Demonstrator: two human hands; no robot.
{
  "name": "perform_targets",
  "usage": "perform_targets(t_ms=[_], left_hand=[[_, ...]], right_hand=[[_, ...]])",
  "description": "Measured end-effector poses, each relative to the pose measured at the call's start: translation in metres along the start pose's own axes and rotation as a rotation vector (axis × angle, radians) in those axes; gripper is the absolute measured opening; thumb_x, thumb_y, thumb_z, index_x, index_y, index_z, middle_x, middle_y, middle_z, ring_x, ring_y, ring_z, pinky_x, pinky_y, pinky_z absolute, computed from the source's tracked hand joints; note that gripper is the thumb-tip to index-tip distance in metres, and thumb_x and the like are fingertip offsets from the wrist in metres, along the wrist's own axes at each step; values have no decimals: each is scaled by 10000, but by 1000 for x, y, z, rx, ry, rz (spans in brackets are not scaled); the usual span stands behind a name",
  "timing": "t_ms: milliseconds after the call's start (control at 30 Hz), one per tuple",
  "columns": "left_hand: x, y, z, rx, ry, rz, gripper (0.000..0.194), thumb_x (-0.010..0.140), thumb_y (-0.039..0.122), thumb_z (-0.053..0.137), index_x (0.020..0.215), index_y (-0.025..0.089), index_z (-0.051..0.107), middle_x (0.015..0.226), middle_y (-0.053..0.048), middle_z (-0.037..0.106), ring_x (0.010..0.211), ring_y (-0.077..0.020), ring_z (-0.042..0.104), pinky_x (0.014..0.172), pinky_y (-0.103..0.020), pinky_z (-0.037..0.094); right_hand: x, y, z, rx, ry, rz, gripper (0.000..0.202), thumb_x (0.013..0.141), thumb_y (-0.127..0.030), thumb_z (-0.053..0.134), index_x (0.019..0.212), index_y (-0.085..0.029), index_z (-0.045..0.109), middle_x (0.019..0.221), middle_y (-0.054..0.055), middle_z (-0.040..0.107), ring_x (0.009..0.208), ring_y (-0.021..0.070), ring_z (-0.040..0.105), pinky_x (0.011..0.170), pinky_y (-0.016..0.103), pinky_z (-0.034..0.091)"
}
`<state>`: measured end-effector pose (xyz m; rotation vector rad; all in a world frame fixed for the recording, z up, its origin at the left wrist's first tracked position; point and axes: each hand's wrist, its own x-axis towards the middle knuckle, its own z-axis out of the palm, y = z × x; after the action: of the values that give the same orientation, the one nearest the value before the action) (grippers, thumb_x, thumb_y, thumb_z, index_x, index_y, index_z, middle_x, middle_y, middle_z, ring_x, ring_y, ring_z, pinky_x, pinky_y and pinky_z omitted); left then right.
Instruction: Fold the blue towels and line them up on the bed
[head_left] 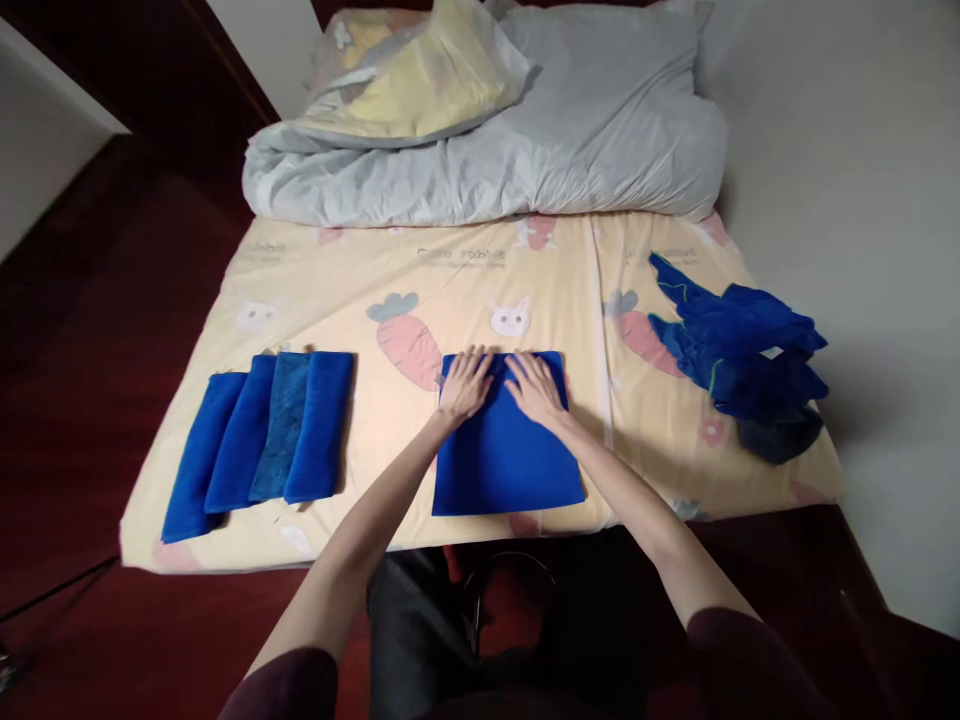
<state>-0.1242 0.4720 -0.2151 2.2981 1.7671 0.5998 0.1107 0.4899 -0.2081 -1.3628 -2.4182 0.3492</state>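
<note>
A blue towel (508, 460) lies flat in a near-square at the front middle of the bed. My left hand (466, 384) rests on its upper left part, palm down with the fingers stretched out. On the upper right part lies my right hand (535, 386), its fingers also spread and pointing away from me. Neither hand grips the cloth. To the left, several folded blue towels (321, 430) sit in an overlapping row. A crumpled heap of blue cloths (757, 350) with green edging is at the right side of the bed.
The bed (300, 275) has a pale yellow sheet with rabbits and carrots. Across its far end lie a rolled grey quilt (480, 185) and a yellow pillow (427, 75). A white wall (862, 200) stands close on the right. Dark red floor (90, 350) shows on the left.
</note>
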Motion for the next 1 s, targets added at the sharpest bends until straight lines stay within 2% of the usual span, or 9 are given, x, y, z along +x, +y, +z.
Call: perform_targets(t_ms=[67, 233, 333, 467, 567, 667, 733, 833, 1000], left_hand=[[-14, 0, 11, -27, -43, 43, 611, 1032, 449, 401, 1561, 145, 438, 1661, -146, 368, 1578, -304, 246, 1290, -502, 190], [-7, -21, 15, -63, -4, -123, 714, 1042, 494, 327, 1601, 50, 338, 1685, -193, 284, 1594, -310, 198, 1304, -518, 147], [-10, -3, 12, -68, 17, -95, 707, 1041, 455, 330, 1602, 24, 323, 1692, -198, 256, 1606, -308, 136, 1314, -534, 85], [-54, 25, 14, -92, -27, -3, 680, 1048, 413, 324, 1625, 55, 287, 1708, -159, 228, 1611, -271, 113, 1322, -504, 96], [-79, 23, 12, -106, 10, -115, 691, 1047, 420, 324, 1623, 41, 283, 1708, -172, 216, 1610, -276, 120, 1321, -500, 112], [-86, 28, 10, -107, 42, -181, 702, 1043, 427, 332, 1609, 13, 301, 1706, -188, 207, 1612, -294, 91, 1321, -523, 80], [-96, 44, 11, -107, 25, -148, 689, 1044, 414, 332, 1604, 14, 315, 1703, -187, 215, 1612, -296, 83, 1319, -532, 72], [-129, 73, 12, -103, -39, -52, 653, 1053, 376, 307, 1621, 54, 304, 1702, -157, 239, 1609, -267, 124, 1320, -506, 103], [-182, 90, 8, -45, 8, -162, 658, 1058, 386, 304, 1643, 88, 262, 1708, -138, 224, 1609, -270, 116, 1316, -516, 108]], right_hand=[[-14, -2, 3, -6, -114, -105, 584, 1065, -431, 424, 1601, -200, 400, 1693, 88, 321, 1580, 253, 254, 1303, 501, 197], [-6, 28, -7, -90, -69, 179, 654, 1078, -449, 330, 1608, -67, 350, 1686, 158, 302, 1593, 283, 221, 1313, 547, 123], [-10, 9, -5, -123, -42, 176, 650, 1076, -412, 336, 1602, -29, 342, 1693, 178, 264, 1607, 304, 157, 1309, 581, 62], [-53, -24, 5, -72, -103, -38, 661, 1084, -439, 327, 1638, -83, 276, 1709, 122, 242, 1612, 238, 149, 1327, 489, 85], [-75, -19, 5, -66, -76, 104, 673, 1090, -449, 304, 1646, -76, 243, 1706, 137, 244, 1605, 240, 180, 1323, 492, 102], [-81, -22, 2, -96, -17, 271, 676, 1091, -426, 300, 1640, -36, 231, 1703, 180, 217, 1609, 287, 155, 1308, 568, 68], [-92, -39, 2, -101, -39, 220, 667, 1088, -404, 317, 1640, -39, 234, 1708, 173, 203, 1616, 291, 113, 1306, 576, 50], [-126, -65, 4, -66, -124, 32, 651, 1085, -390, 332, 1657, -102, 214, 1717, 109, 211, 1617, 239, 117, 1324, 498, 76], [-169, -69, 3, -83, -46, 200, 658, 1091, -409, 289, 1657, -85, 202, 1712, 122, 219, 1612, 249, 149, 1320, 505, 90]])
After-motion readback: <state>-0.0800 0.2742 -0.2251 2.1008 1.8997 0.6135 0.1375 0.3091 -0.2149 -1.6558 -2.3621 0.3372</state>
